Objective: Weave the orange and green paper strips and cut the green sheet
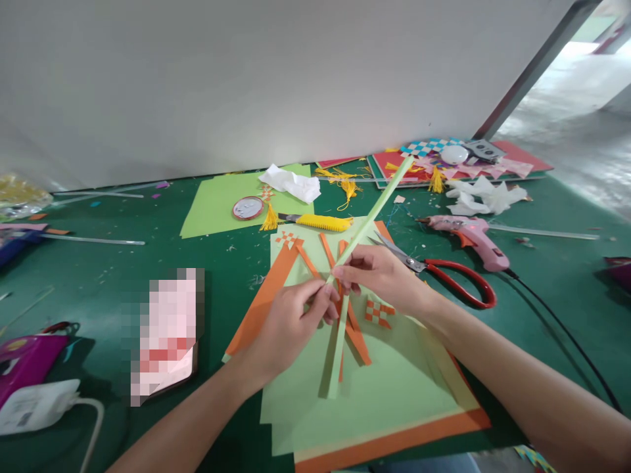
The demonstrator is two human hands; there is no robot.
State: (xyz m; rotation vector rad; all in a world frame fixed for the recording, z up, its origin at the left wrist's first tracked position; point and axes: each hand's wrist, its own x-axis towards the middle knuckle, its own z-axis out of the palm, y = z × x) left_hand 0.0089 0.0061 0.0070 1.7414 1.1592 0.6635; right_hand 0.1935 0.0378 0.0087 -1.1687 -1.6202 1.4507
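Note:
My left hand [300, 315] and my right hand [372, 274] meet above the stacked paper, fingertips close together. Both pinch a long pale green paper strip [377, 209], which runs up to the far right. Another length of pale green strip [337, 358] hangs below the fingers; whether it is the same piece is hidden by them. Loose orange paper strips [358, 338] lie underneath, on pale green paper sheets [394, 401] with orange paper [263, 309] at the edges. A small orange-and-green woven piece [378, 311] rests just right of my hands.
Beyond the sheets lie a yellow utility knife [325, 223], a round tin [248, 208] and crumpled tissue [290, 183]. Red-handled scissors [461, 282] and a pink glue gun [470, 236] with a cord are at right. A phone [170, 335] and purple glue gun [29, 361] lie left.

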